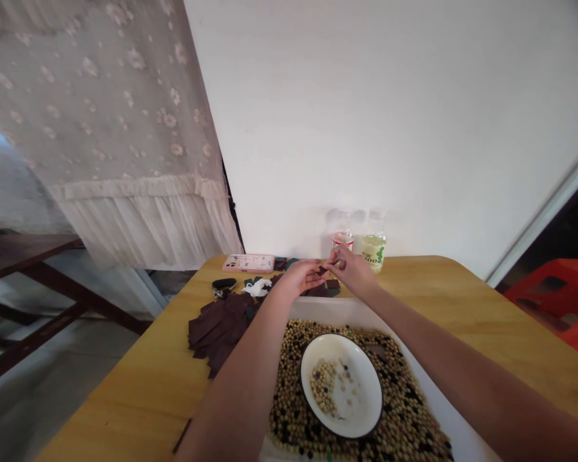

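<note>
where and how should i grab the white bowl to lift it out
Probably pinch the bowl's dark rim at opposite sides, coming from above. It is wide and open, and its base rests among loose beads, while the rim shows all round. Keep it level: more beads lie loose inside.

Upper left: greyish curtain (130, 96) shows pale floral pattern. Centre: held piece (322, 271) dark brown. Left of centre: strips (221, 326) dark maroon, phone case (248, 263) patterned pink. Lower centre: bowl (363, 382) white, black-rimmed; beads (407, 391) tan, black.
</note>
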The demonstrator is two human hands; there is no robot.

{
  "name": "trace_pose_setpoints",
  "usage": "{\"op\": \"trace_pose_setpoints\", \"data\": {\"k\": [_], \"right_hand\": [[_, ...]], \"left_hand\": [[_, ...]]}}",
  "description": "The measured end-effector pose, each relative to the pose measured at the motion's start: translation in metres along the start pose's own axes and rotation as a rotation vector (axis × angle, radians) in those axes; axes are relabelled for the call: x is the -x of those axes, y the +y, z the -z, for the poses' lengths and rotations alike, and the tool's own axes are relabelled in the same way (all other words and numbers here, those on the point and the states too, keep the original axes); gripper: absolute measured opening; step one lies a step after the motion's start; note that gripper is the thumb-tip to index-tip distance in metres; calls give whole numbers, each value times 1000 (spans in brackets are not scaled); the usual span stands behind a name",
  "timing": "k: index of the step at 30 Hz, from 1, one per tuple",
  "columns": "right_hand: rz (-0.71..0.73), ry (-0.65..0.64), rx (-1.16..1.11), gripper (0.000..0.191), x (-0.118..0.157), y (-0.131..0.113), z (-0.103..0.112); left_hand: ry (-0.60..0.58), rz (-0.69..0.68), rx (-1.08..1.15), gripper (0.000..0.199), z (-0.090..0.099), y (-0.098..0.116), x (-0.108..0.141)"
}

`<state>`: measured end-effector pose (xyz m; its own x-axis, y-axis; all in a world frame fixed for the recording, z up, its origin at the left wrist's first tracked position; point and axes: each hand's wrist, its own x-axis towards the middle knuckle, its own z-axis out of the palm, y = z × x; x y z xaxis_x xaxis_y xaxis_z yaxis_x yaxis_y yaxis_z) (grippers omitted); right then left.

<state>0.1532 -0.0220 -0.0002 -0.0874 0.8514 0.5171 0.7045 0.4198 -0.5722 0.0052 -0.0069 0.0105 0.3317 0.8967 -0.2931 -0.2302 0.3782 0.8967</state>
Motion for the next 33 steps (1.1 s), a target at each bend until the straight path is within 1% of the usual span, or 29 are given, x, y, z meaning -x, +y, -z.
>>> {"op": "trace_pose_setpoints", "data": {"k": [3,11,20,33], "right_hand": [[-3,6,27,13,0,1,-1],[-6,0,15,14,0,3,-1],[-3,-3,-27,16,0,-1,1],[-19,-16,-31,17,0,-2,1]], "left_hand": [[-1,5,-2,16,1,-1,-1],[-22,1,-5,17,2,-1,-1],[-14,-10,-24,17,1,0,1],[4,-5,-22,14,1,0,1]]}}
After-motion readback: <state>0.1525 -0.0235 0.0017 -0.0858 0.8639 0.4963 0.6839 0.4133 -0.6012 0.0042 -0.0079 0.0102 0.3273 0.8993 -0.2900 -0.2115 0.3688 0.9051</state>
